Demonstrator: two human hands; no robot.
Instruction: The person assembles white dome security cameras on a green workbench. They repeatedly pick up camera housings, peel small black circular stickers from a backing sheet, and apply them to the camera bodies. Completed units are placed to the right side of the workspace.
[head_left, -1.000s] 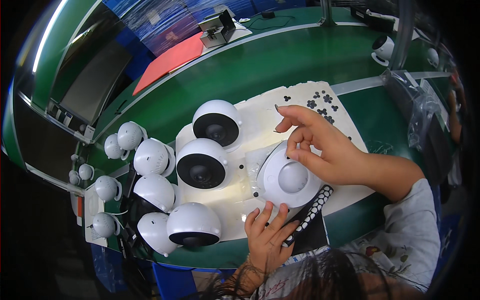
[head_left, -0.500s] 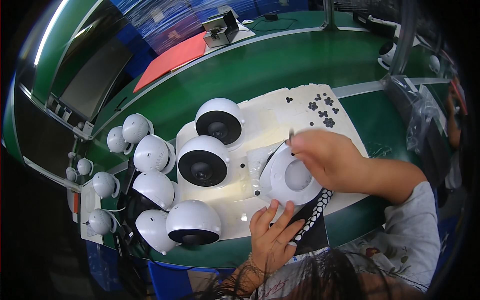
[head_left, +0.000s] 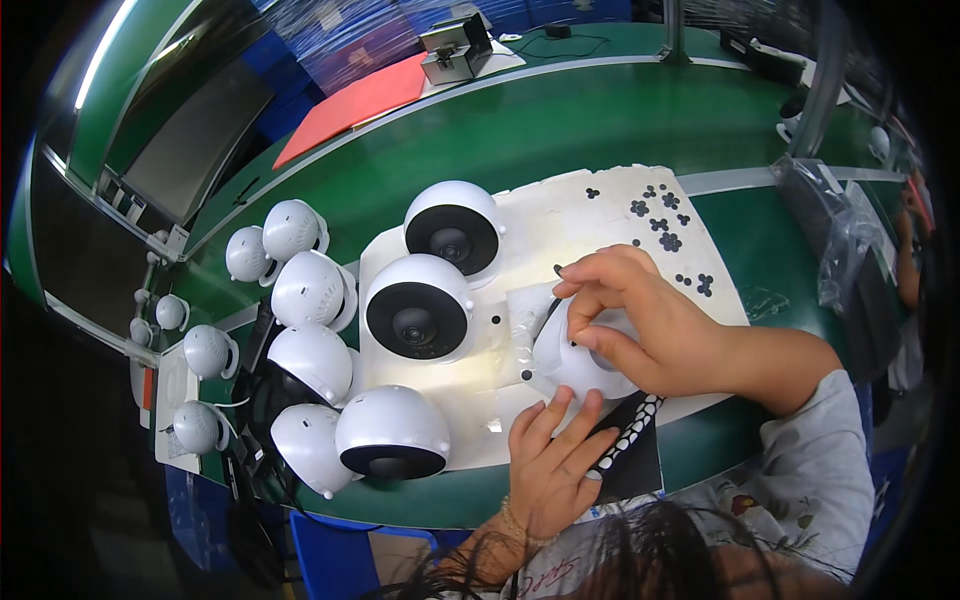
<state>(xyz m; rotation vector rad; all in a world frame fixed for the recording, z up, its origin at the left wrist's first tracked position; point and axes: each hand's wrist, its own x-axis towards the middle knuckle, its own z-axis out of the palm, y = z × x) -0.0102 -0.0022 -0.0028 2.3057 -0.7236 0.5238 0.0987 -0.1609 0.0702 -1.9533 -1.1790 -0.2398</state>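
Observation:
A white dome-shaped camera (head_left: 560,360) lies tipped over on a clear plastic pad (head_left: 520,312), its round base facing up. My right hand (head_left: 650,325) is over that base, thumb and fingers pinched at its surface by a small black round pad (head_left: 574,344). Another small dark piece (head_left: 558,270) shows at a fingertip of the same hand. With fingers stretched apart, my left hand (head_left: 550,465) rests its fingertips against the base's near edge. Small black pads (head_left: 671,242) lie in clusters at the board's far right. A black-and-white patterned strip (head_left: 632,430) runs beside my left hand.
Finished-looking white cameras with black faces (head_left: 417,308) stand left on the pale board (head_left: 480,400). More white cameras (head_left: 307,290) crowd beyond its left edge. A red sheet (head_left: 350,108) and a metal box (head_left: 455,52) lie at the back of the green bench (head_left: 560,115). Plastic bags (head_left: 848,240) hang right.
My right hand has shifted a little left and curled its fingers down onto the white base. More black pads show beside the hand. My left hand stays at the near edge.

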